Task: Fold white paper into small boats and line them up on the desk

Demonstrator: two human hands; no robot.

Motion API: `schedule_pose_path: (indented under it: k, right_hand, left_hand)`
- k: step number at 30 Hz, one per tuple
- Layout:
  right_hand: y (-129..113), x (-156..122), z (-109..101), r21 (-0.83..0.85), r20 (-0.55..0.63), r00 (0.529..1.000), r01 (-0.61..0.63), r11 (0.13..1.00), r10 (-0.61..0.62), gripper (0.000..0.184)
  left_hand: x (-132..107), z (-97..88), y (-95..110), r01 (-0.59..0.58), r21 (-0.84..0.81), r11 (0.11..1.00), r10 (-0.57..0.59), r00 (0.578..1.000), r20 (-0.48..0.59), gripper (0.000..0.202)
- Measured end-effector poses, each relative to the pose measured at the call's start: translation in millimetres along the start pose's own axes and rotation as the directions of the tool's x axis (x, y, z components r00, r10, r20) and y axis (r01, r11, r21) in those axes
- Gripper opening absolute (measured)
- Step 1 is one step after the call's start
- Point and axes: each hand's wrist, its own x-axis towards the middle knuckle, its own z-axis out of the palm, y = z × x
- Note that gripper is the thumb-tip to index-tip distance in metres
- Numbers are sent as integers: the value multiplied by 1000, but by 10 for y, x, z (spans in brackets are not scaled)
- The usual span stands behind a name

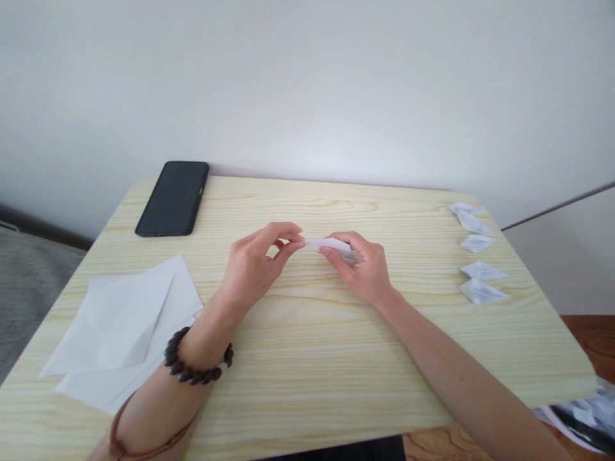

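Note:
Above the middle of the table, a small folded white paper (316, 244) is stretched between both hands. My left hand (259, 256), with a dark bead bracelet on its wrist, pinches the paper's narrow left tip between thumb and fingertips. Around the wider right end, my right hand (362, 262) is closed, with the thumb on the near side and the fingers behind. Part of the paper is hidden by the right thumb and fingers. Along the table's right side lie several folded white paper pieces (482, 292) with pointed ends.
Loose white paper sheets (115, 320) overlap at the left, partly under my left forearm. A black phone (173, 197) lies at the back left of the wooden table (307, 371). Behind the table rises a white wall (307, 83). Crumpled white material (589, 416) shows below the right edge.

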Motion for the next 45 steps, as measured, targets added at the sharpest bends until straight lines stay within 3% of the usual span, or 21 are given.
schedule_pose_path:
  k: [4,9,16,19,23,27,31,33,36,39,42,45]
  right_hand:
    - [14,-3,-5,14,-13,1000,-19,1000,19,13]
    - [17,1,-12,11,-6,1000,-7,1000,7,11]
    - [4,2,-17,33,15,1000,-22,999,21,12]
    - [-2,0,-17,42,27,998,-63,997,62,15]
    - [-10,7,-22,59,22,991,-130,990,129,16]
    - [-15,15,-38,121,34,978,-209,970,207,17]
    - [-12,22,-45,156,43,968,-253,955,249,18]
    - [-8,24,-44,156,36,970,-244,957,241,18]
    - [3,23,-44,146,26,982,-187,971,185,16]
    - [17,18,-51,139,30,995,-102,985,99,13]
    - [25,18,-57,137,50,998,-41,990,35,10]
    - [23,21,-57,125,54,998,-18,992,12,9]
  left_hand:
    - [24,-8,-59,90,-103,991,-83,994,73,16]
    - [56,1,-86,243,-189,951,-198,953,230,24]
    - [61,14,-34,353,-336,873,-297,932,209,22]
    - [52,-3,-21,311,-275,910,-266,945,188,16]
    - [27,-17,-55,149,-146,978,-129,982,141,10]
    - [2,-24,-90,32,-90,995,-20,991,129,9]
    - [5,-30,-68,40,-106,993,-27,992,125,9]
    - [23,-29,-50,120,-198,973,-92,985,147,11]
    - [64,-32,-43,349,-439,828,-267,934,239,24]
    - [100,-57,-68,549,-506,665,-359,829,428,28]
    - [119,-98,-102,632,-487,603,-344,757,556,28]
    - [127,-127,-113,655,-469,593,-324,727,606,27]
